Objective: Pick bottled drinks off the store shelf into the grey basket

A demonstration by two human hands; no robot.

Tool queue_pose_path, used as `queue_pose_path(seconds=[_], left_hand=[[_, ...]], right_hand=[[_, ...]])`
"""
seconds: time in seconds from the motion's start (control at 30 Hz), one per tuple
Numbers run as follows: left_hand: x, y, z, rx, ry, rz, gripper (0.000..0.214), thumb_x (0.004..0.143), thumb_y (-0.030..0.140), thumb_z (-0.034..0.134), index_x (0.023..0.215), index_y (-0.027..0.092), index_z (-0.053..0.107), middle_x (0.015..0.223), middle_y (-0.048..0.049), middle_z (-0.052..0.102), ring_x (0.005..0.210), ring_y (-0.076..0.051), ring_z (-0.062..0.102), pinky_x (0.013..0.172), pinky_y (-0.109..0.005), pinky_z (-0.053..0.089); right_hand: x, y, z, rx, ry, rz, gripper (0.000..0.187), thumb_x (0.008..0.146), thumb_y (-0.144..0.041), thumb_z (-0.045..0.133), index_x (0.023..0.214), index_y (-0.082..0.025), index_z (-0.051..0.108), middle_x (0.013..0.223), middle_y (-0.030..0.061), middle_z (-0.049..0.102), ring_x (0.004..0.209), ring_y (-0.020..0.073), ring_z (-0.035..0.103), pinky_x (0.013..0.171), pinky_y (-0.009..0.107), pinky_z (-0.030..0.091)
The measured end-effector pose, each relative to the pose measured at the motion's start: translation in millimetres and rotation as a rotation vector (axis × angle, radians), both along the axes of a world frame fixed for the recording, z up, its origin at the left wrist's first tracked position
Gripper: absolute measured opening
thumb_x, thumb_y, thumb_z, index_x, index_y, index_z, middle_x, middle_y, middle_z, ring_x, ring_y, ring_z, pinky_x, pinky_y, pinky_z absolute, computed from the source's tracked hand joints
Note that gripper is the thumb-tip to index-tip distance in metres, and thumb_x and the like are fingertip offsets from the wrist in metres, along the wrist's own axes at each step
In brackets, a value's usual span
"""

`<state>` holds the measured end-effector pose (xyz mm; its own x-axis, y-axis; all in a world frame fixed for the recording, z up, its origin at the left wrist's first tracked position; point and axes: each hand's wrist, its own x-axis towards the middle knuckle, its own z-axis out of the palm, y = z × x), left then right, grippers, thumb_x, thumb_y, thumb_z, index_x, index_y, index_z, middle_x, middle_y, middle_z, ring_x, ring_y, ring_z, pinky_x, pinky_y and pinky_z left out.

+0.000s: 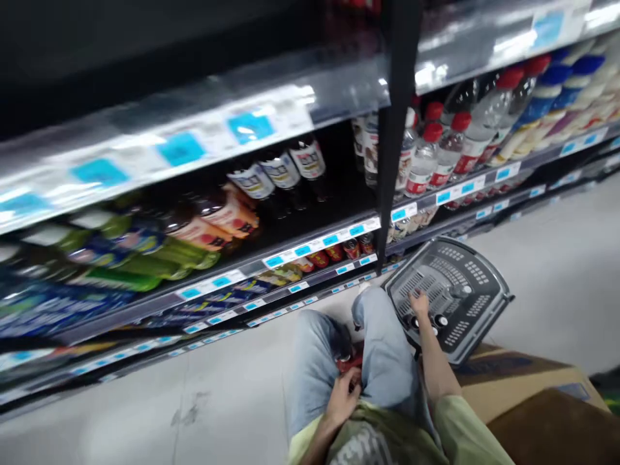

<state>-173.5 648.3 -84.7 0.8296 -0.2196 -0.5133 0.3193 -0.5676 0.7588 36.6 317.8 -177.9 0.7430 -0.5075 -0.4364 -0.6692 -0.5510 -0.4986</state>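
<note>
I am crouched in a shop aisle with my knees in light blue jeans. My left hand (345, 395) is curled on a red package (351, 363) held between my knees, next to some dark cans (340, 349). My right hand (419, 303) reaches into a grey plastic shopping basket (477, 284) on the floor to my right. Its fingers curl down beside two dark round tops (440, 320) inside the basket. What they grip is hidden.
Shelving (314, 248) with blue price tags runs along the left and back, stocked with green, orange and dark bottles and red-capped water bottles (438, 152). A black upright post (393, 129) divides it. A cardboard box (513, 381) sits behind the basket. Grey tiled floor (557, 271) lies to the right.
</note>
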Motion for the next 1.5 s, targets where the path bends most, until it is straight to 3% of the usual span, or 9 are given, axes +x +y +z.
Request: queue_pose_path(seconds=[0.2,0.37,0.63,0.77,0.93,1.07,1.17,1.3,1.5], left_hand=[[-12,3,3.3,-0.035,-0.101,0.041,0.033,0.074,0.012,0.051,0.097,0.024,0.071,0.095,-0.0049,0.078,0.092,-0.024,0.073,0.090,-0.035,0.056],[-11,1,5.3,-0.031,-0.129,0.048,0.028,0.071,0.009,0.051,0.088,0.024,0.069,0.091,-0.0019,0.076,0.093,-0.024,0.073,0.090,-0.035,0.056],[19,-2,19.7,-0.167,-0.264,0.140,0.028,0.077,0.010,0.055,0.098,0.020,0.072,0.094,-0.0033,0.077,0.086,-0.019,0.073,0.083,-0.030,0.056],[92,14,77.9,-0.154,-0.496,0.111,0.026,0.085,0.013,0.056,0.104,0.019,0.072,0.102,-0.0050,0.077,0.091,-0.018,0.071,0.081,-0.028,0.056],[215,28,199.4,-0.124,-0.989,-0.003,0.025,0.096,0.018,0.054,0.114,0.019,0.071,0.118,-0.0102,0.071,0.108,-0.021,0.069,0.098,-0.035,0.059],[301,16,297.6,0.119,-1.270,-0.041,0.036,0.098,0.021,0.055,0.131,0.018,0.068,0.143,-0.0146,0.061,0.136,-0.027,0.057,0.122,-0.045,0.046],[351,0,348.7,0.331,-1.234,-0.039,0.048,0.099,0.022,0.054,0.147,0.023,0.063,0.152,-0.0131,0.057,0.144,-0.029,0.053,0.124,-0.045,0.043],[395,-19,377.5,0.548,-1.142,-0.015,0.061,0.096,0.019,0.059,0.156,0.021,0.056,0.152,-0.0160,0.059,0.145,-0.034,0.052,0.128,-0.051,0.035],[425,-35,383.4,0.670,-1.019,0.064,0.053,0.094,0.023,0.067,0.146,0.014,0.065,0.148,-0.0204,0.064,0.141,-0.038,0.056,0.126,-0.054,0.038]], right_hand=[[16,87,70.2,0.094,-0.145,0.295,0.043,0.092,-0.040,0.055,0.120,-0.019,0.080,0.116,0.0145,0.081,0.111,0.0319,0.076,0.097,0.038,0.057],[-32,162,102.0,-0.220,-0.077,0.479,0.076,0.097,-0.051,0.056,0.164,-0.016,0.048,0.159,0.0273,0.051,0.139,0.0455,0.056,0.102,0.056,0.054],[-35,149,120.4,-0.301,-0.007,0.561,0.074,0.103,-0.053,0.047,0.167,-0.017,0.039,0.159,0.0254,0.048,0.140,0.0412,0.055,0.104,0.050,0.053],[-32,147,121.1,-0.313,-0.007,0.552,0.073,0.103,-0.052,0.049,0.165,-0.016,0.042,0.155,0.0253,0.051,0.138,0.0406,0.056,0.104,0.049,0.052],[-32,152,121.7,-0.320,-0.034,0.545,0.073,0.101,-0.051,0.051,0.164,-0.015,0.044,0.155,0.0263,0.050,0.138,0.0410,0.055,0.102,0.048,0.052],[-29,153,119.1,-0.324,-0.043,0.527,0.072,0.101,-0.050,0.052,0.164,-0.015,0.045,0.155,0.0269,0.051,0.137,0.0419,0.055,0.101,0.049,0.053],[-28,152,114.4,-0.324,-0.063,0.520,0.070,0.101,-0.050,0.051,0.163,-0.016,0.046,0.153,0.0261,0.053,0.135,0.0417,0.057,0.101,0.050,0.053],[-26,150,106.6,-0.317,-0.097,0.531,0.070,0.101,-0.049,0.050,0.162,-0.015,0.048,0.152,0.0272,0.054,0.134,0.0428,0.058,0.100,0.052,0.054],[-20,152,98.7,-0.310,-0.127,0.519,0.067,0.101,-0.047,0.050,0.159,-0.013,0.051,0.147,0.0274,0.058,0.131,0.0439,0.061,0.098,0.052,0.055]])
